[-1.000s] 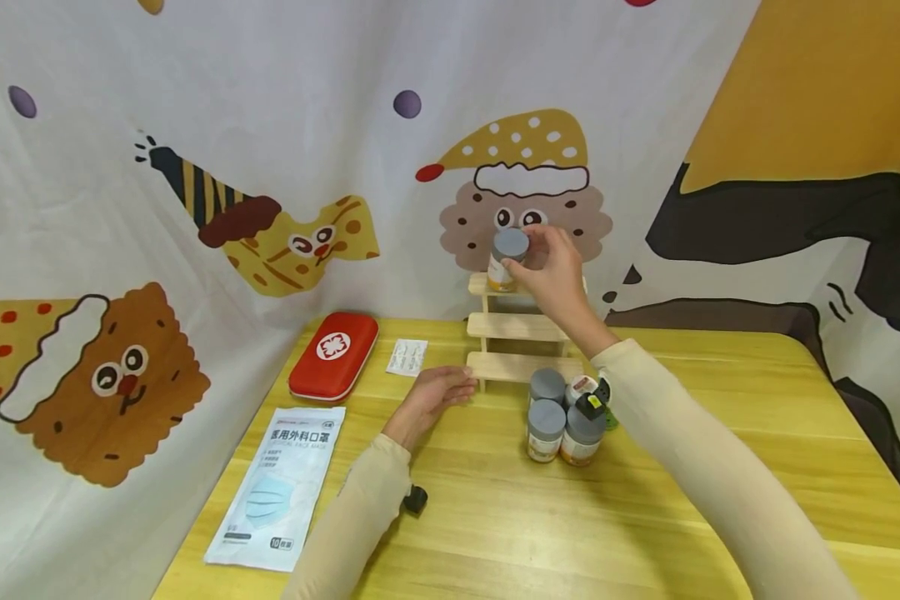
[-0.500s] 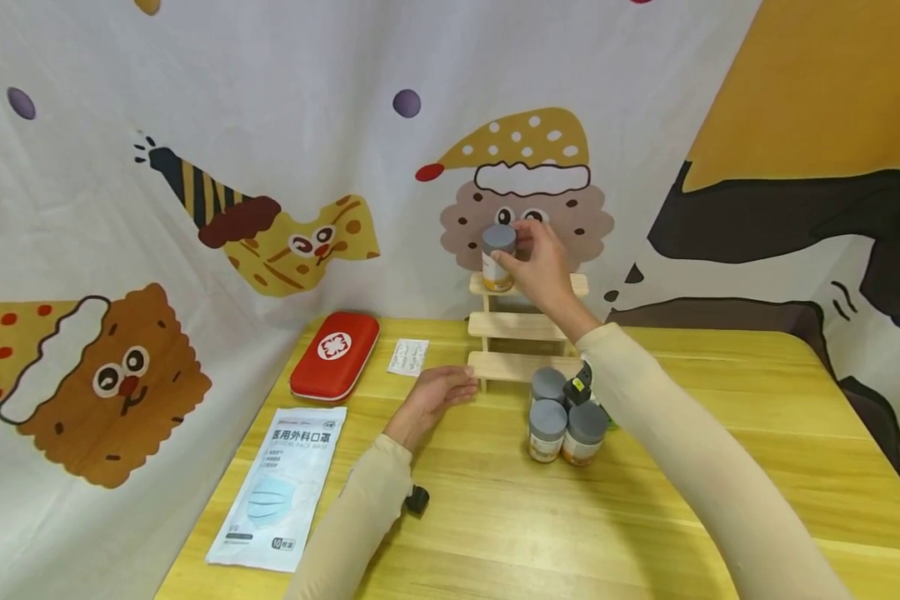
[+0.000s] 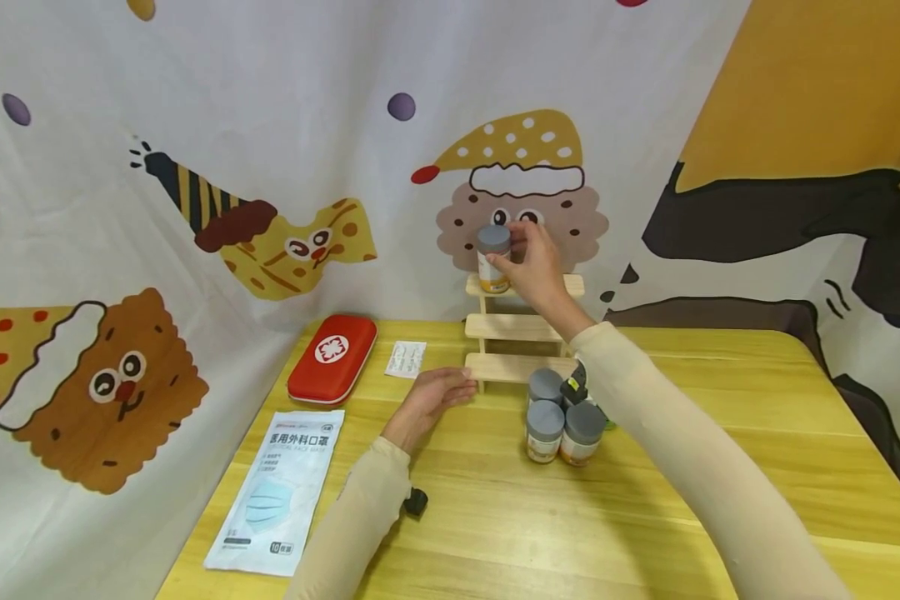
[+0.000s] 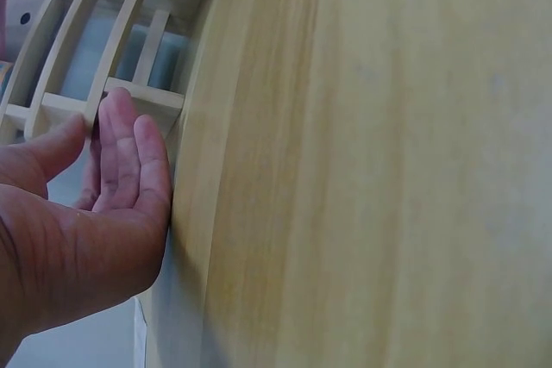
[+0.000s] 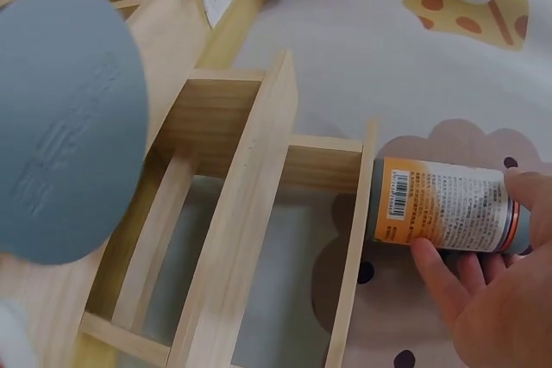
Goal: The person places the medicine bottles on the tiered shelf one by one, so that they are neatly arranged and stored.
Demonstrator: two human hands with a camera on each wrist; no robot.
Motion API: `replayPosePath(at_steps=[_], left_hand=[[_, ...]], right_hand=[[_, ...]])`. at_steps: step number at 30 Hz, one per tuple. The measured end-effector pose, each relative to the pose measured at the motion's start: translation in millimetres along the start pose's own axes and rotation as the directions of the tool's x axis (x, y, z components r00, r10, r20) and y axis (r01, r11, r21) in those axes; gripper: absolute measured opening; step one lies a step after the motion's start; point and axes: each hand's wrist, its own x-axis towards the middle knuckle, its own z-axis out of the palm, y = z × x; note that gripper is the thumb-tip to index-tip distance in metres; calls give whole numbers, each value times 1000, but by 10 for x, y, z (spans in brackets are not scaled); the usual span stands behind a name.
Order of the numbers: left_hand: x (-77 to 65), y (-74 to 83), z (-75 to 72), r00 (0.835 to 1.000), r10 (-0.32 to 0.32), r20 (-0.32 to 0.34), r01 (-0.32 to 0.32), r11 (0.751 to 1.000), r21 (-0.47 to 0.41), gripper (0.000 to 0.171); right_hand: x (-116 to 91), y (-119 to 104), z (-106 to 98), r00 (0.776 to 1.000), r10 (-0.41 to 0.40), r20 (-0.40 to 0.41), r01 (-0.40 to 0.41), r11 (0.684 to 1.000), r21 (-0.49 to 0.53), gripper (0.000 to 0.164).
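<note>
In the head view my right hand (image 3: 536, 267) holds a grey-capped pill bottle (image 3: 494, 271) with a white and orange label, upright at the left end of the top tier of a small wooden step shelf (image 3: 521, 367). The right wrist view shows the bottle (image 5: 444, 204) with its base against the top board, thumb and fingers around its cap end. My left hand (image 3: 437, 396) is at the left end of the lowest tier. In the left wrist view the left hand (image 4: 95, 213) has its thumb and fingers on either side of that board's end.
Several more grey-capped bottles (image 3: 544, 429) stand clustered before the shelf's right side, partly hidden by the right wrist camera. A red first-aid case (image 3: 332, 358), a small white packet (image 3: 406, 359) and a face mask pack (image 3: 277, 492) lie left. A printed curtain hangs behind.
My right hand has shifted the bottle slightly left along the top tier, to its left end. The left hand stays on the lowest tier's end.
</note>
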Motion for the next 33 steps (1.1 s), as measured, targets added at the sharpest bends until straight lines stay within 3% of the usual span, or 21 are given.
replayPosePath(at_steps=[5, 13, 25, 33], left_hand=[[4, -1, -10, 1000, 8, -1, -8, 1000, 7, 32], [3, 1, -42, 1000, 0, -21, 0, 1000, 10, 32], [-5, -2, -38, 1000, 7, -21, -6, 999, 47, 27], [4, -5, 4, 1000, 2, -6, -2, 999, 47, 31]], right_hand=[[-98, -32, -72, 1000, -14, -10, 14, 1000, -16, 66], [-341, -29, -248, 998, -61, -36, 62, 997, 50, 64], [-945, 50, -520, 993, -120, 21, 119, 991, 67, 57], [-1437, 145, -727, 998, 46, 35, -53, 976, 213, 52]])
